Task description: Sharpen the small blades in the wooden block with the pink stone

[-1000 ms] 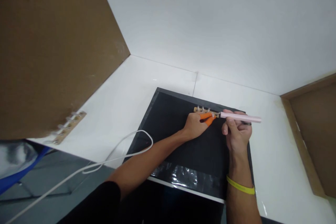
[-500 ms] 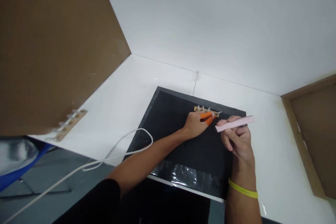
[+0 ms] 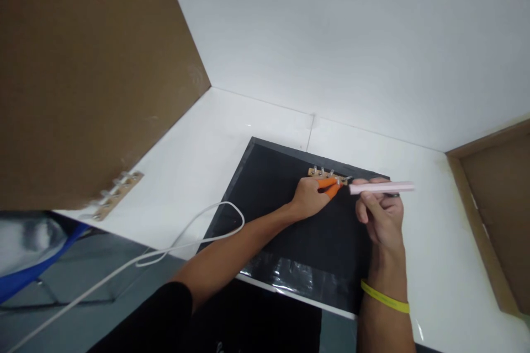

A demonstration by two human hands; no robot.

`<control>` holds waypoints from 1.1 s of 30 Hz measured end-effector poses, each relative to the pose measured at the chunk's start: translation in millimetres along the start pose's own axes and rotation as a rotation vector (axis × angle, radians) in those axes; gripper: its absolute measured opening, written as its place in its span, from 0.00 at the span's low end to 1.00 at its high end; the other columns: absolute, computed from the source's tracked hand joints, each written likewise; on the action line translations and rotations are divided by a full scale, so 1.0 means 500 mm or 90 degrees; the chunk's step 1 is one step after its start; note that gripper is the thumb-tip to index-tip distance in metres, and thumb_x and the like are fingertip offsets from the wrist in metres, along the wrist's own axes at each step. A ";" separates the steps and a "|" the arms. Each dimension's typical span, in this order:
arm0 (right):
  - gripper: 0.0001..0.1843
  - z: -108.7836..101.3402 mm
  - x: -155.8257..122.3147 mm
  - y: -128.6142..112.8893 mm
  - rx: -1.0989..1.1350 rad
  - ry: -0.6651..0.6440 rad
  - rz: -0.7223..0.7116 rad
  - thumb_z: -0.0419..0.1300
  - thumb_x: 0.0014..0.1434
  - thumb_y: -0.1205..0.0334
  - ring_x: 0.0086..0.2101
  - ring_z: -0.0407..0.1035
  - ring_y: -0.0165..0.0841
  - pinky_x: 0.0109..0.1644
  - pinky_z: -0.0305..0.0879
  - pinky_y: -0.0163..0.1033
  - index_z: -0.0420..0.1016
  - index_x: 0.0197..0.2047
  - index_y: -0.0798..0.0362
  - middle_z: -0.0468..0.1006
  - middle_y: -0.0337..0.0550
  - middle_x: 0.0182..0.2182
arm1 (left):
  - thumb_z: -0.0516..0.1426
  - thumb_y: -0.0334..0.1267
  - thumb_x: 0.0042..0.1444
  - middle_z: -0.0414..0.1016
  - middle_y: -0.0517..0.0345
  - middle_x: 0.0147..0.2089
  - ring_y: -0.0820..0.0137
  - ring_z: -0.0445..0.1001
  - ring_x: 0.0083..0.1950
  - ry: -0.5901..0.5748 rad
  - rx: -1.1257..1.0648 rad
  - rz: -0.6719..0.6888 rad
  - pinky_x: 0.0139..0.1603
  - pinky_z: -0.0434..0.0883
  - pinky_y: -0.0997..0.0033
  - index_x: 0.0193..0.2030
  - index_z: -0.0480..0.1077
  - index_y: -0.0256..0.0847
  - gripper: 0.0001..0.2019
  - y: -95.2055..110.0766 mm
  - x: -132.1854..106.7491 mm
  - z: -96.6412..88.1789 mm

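Observation:
My left hand (image 3: 309, 197), with orange covers on the thumb and index finger, pinches a small clear piece at the right end of a wooden strip (image 3: 315, 172). Several small clear pegs stand along that strip, which lies near the far edge of a black mat (image 3: 290, 231). Just to the right, my right hand (image 3: 383, 215) is closed around a pale pink flat bar (image 3: 383, 187). The bar's left end points toward the strip. A small dark part shows below the bar, too little to name. A yellow wristband (image 3: 384, 297) circles my right wrist.
Another wooden strip with clear pegs (image 3: 118, 196) lies at the left table edge, beside a brown board (image 3: 91, 77). A white cable (image 3: 136, 259) loops near my left forearm. White panels rise behind the white table (image 3: 174, 176); a brown-framed panel (image 3: 476, 220) stands at right.
My right hand and the pink bar have shifted slightly right, and the bar has turned closer to level. The left hand keeps its pinch on the strip. The whole view has shifted a little.

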State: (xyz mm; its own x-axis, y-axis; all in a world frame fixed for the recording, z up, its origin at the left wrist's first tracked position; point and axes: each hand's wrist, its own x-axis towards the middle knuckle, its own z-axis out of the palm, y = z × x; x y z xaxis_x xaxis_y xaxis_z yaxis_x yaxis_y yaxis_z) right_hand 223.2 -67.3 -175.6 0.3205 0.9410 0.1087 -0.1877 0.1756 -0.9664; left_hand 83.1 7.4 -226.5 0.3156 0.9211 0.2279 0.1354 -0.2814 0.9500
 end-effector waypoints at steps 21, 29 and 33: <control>0.13 -0.013 -0.004 0.003 -0.012 -0.158 0.068 0.66 0.62 0.63 0.14 0.61 0.20 0.15 0.52 0.29 0.69 0.48 0.50 0.81 0.46 0.45 | 0.62 0.34 0.61 0.85 0.55 0.42 0.68 0.83 0.41 -0.022 0.027 0.025 0.44 0.78 0.73 0.43 0.82 0.40 0.08 -0.002 -0.001 -0.004; 0.12 -0.005 0.000 0.002 0.009 -0.118 0.033 0.66 0.62 0.64 0.14 0.61 0.20 0.16 0.53 0.30 0.70 0.47 0.50 0.81 0.46 0.44 | 0.62 0.34 0.61 0.85 0.56 0.39 0.68 0.82 0.39 -0.031 0.044 0.027 0.42 0.78 0.75 0.41 0.82 0.40 0.07 0.002 -0.004 -0.005; 0.12 -0.004 -0.001 0.000 0.009 -0.016 -0.028 0.66 0.62 0.66 0.17 0.63 0.21 0.19 0.57 0.30 0.71 0.47 0.49 0.81 0.44 0.42 | 0.61 0.35 0.61 0.85 0.57 0.39 0.70 0.81 0.36 -0.027 0.059 0.024 0.40 0.77 0.75 0.42 0.82 0.40 0.08 0.001 -0.005 -0.004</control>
State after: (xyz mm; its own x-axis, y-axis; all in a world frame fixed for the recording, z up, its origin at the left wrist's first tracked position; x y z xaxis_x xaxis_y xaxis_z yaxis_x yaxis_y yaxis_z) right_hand 224.9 -68.4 -176.1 0.3054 0.9391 0.1572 -0.1870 0.2211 -0.9572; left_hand 80.4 5.4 -226.2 0.3612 0.8976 0.2525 0.2079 -0.3415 0.9166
